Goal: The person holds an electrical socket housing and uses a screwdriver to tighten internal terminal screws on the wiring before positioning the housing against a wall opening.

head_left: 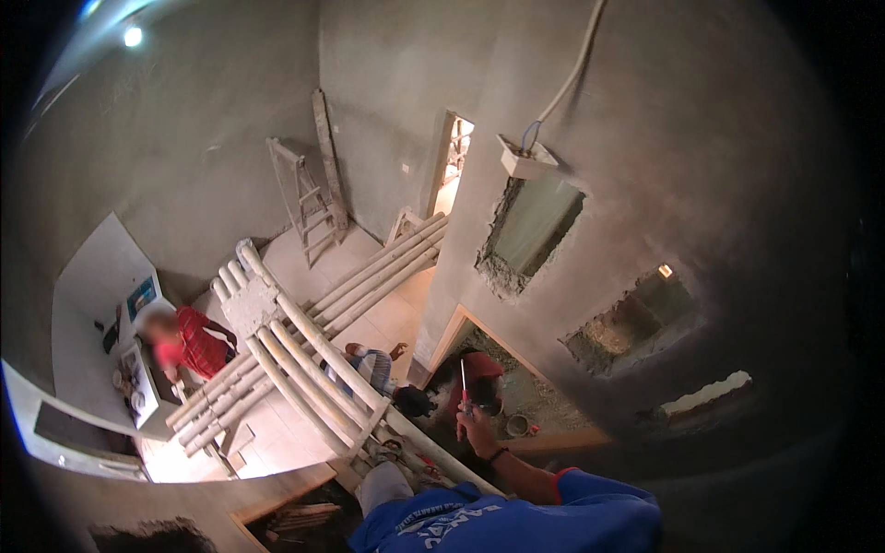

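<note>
I look down from high up beside a grey plastered wall [664, 184]. My right hand [479, 431], with a dark band at the wrist, is stretched out in front of me and grips a slim red-handled tool [464, 382] that points upward, close to the wall. My blue sleeve [572, 484] and a knee in grey trousers [383, 484] fill the lower edge. My left hand is out of the picture.
Pale scaffold poles [313, 359] cross just under me. Three people are on the floor below: one in red [198, 343], one in stripes [371, 364], one crouching in red [479, 369]. The wall has rough openings [530, 230], a white box with cable [525, 158]; a wooden ladder [304, 198] leans beyond.
</note>
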{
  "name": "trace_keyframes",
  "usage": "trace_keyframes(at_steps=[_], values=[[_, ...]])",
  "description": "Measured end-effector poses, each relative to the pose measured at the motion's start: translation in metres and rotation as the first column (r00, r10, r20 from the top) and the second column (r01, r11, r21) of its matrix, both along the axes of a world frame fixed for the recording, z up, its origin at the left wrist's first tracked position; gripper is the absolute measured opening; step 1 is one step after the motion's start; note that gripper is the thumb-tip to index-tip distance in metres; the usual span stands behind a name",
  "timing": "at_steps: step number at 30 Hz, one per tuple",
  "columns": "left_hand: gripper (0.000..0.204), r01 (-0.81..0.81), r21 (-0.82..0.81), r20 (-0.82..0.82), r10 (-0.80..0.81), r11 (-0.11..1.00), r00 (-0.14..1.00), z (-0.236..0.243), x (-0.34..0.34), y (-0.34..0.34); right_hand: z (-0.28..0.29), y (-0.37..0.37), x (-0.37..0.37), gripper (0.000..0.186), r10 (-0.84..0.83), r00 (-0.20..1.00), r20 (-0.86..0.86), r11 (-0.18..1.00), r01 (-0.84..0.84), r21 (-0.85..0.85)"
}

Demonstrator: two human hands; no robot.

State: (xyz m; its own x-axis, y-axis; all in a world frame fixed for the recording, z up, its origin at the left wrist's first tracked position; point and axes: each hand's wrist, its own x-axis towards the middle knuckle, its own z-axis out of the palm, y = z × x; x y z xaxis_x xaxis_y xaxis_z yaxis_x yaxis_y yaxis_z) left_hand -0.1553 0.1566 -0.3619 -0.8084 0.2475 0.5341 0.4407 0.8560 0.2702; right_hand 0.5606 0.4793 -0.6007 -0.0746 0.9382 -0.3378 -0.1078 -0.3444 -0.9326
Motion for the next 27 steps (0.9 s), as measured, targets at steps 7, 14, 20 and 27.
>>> trace_keyframes(at_steps=[7,14,20,27], values=[[0.058,0.453,0.238,0.388,-0.512,0.859,0.767,-0.134,0.099,0.193,0.016,0.007,0.009,0.022,-0.090,0.995,0.030,0.995,0.089,0.052],[0.066,0.783,0.618,0.288,-0.948,0.073,-0.139,-0.109,0.399,0.432,0.061,-0.019,0.052,0.020,-0.292,0.924,0.246,0.952,0.256,0.166],[0.080,0.461,0.867,0.098,-0.845,-0.187,-0.527,-0.030,0.533,0.569,0.080,-0.076,0.069,0.017,-0.492,0.831,0.258,0.865,0.435,0.250],[0.104,0.251,0.954,0.009,-0.820,-0.164,-0.573,0.050,0.608,0.653,0.035,-0.144,0.072,0.015,-0.604,0.759,0.244,0.792,0.605,0.079]])
